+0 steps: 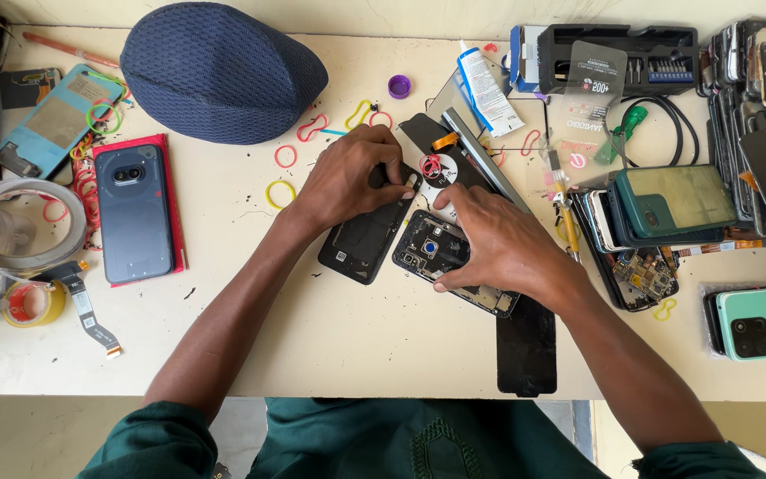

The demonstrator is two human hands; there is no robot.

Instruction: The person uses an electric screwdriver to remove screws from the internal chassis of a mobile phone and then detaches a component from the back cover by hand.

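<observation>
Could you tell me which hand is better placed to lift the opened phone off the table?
Probably the right hand: it already rests on the opened phone, while the left hand is pinching the round disc.

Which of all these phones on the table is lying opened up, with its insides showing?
The opened phone under the right hand, circuitry and camera exposed; the blue-grey phone at left is closed.

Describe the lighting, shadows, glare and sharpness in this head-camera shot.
Head view: even, soft daylight over the cream table; only short, faint shadows beside the left hand and right hand. Mild glare on the clear plastic package and the grey-blue phone back. Centre is sharp; the edges bow slightly from the wide lens.
</observation>
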